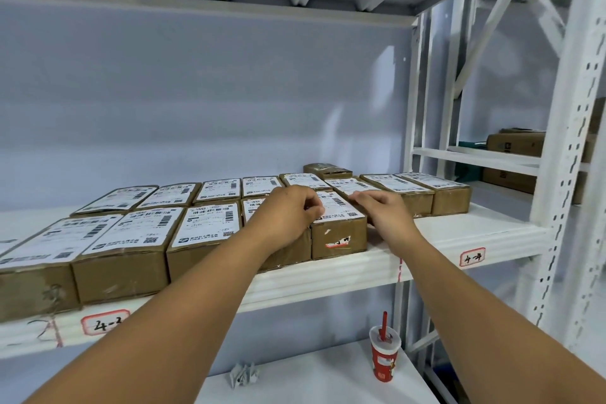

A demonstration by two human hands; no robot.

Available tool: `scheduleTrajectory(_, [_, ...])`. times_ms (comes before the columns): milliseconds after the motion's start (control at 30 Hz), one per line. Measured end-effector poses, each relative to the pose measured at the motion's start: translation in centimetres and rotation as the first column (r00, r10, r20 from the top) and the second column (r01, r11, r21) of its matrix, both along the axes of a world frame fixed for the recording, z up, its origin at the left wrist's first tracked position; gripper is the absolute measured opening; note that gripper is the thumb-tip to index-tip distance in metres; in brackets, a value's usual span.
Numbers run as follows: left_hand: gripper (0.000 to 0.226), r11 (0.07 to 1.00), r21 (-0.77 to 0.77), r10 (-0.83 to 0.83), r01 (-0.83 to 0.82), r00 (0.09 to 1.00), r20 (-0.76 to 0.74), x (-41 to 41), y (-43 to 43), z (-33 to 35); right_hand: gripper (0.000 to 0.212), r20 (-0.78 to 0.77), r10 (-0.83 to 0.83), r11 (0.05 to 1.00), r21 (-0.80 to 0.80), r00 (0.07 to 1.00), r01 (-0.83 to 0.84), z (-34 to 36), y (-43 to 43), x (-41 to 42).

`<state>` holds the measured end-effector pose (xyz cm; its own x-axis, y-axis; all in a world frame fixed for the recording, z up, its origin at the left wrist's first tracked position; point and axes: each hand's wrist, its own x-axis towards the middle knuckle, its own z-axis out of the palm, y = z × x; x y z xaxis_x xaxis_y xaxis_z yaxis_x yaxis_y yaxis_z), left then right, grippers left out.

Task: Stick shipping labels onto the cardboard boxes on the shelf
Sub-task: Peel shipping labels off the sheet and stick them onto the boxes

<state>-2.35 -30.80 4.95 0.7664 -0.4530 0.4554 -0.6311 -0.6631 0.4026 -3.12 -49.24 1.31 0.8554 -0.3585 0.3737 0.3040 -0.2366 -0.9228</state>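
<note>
The shipping label lies atop the cardboard box at the 3 o'clock end of the shelf's front row, with the left grip curled, pinching its 9 o'clock edge, and the right grip bent against the box's 3 o'clock edge, hold unclear.

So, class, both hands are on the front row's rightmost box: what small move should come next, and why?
Probably smooth the label outward to its edges. It already lies atop the box, with the left hand on its left side and the right hand at its right edge; whether it is fully stuck cannot be seen.
</note>
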Motion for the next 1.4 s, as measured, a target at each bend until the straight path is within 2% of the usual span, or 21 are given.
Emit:
scheduleTrajectory(67, [0.021,0.992,0.124,0.023,-0.039,0.992,0.124,-0.2,-0.2,-0.2,0.020,0.011,-0.042,0.999,0.026,0.999,0.041,0.1,0.0,-0.2])
scheduleTrajectory(167, [0.021,0.916,0.364,0.040,-0.170,0.940,0.338,-0.4,-0.4,0.0,0.020,0.035,-0.098,0.995,0.017,0.995,0.097,0.5,0.2,-0.4])
scheduleTrajectory(233, [0.021,0.881,0.418,0.043,-0.220,0.919,0.391,-0.4,-0.3,1.0,0.021,0.061,-0.191,0.981,-0.029,0.980,0.193,0.7,0.3,-0.4])
scheduleTrajectory(367, [0.021,0.908,0.402,0.042,-0.115,0.981,0.187,0.4,1.1,3.6,0.023,0.157,-0.298,0.931,-0.171,0.942,0.323,2.5,0.2,0.1])
scheduleTrajectory(433, [0.023,0.892,0.449,0.017,-0.055,0.996,0.087,1.3,1.9,4.2,0.022,0.139,-0.266,0.888,-0.350,0.954,0.298,3.9,0.3,0.7])
scheduleTrajectory(533, [0.026,0.896,0.445,0.013,-0.017,1.000,0.012,2.9,3.1,4.3,0.021,0.063,-0.235,0.734,-0.643,0.970,0.220,5.7,0.6,3.2])
scheduleTrajectory(667, [0.027,0.903,0.429,0.015,-0.014,1.000,0.001,5.0,3.6,3.2,0.022,-0.058,-0.263,0.562,-0.821,0.963,0.105,6.3,0.7,8.5])
scheduleTrajectory(833, [0.026,0.963,0.264,0.021,-0.052,0.993,0.117,6.3,3.4,0.7,0.040,-0.170,-0.396,0.386,-0.922,0.902,-0.004,6.3,-0.7,15.3])
scheduleTrajectory(900, [0.027,0.968,0.243,0.031,-0.058,0.993,0.115,6.4,3.5,0.6,0.043,-0.199,-0.431,0.380,-0.925,0.880,-0.023,6.7,-1.3,17.3])
scheduleTrajectory(1067, [0.026,0.978,0.205,0.023,-0.038,0.997,0.077,6.4,3.5,0.5,0.052,-0.313,-0.443,0.439,-0.893,0.840,-0.101,6.3,-1.9,20.4])
scheduleTrajectory(1200, [0.025,0.980,0.195,0.033,-0.048,0.996,0.079,6.6,3.5,0.4,0.069,-0.306,-0.460,0.526,-0.850,0.833,-0.022,5.7,-1.6,21.4])
scheduleTrajectory(1300, [0.024,0.981,0.187,0.038,-0.049,0.997,0.061,6.6,3.5,0.5,0.075,-0.309,-0.473,0.576,-0.817,0.825,0.024,5.6,-1.6,21.5])
scheduleTrajectory(1400, [0.024,0.984,0.172,0.041,-0.049,0.998,0.044,6.6,3.5,0.5,0.074,-0.245,-0.491,0.606,-0.785,0.836,0.126,5.9,-1.6,21.4])
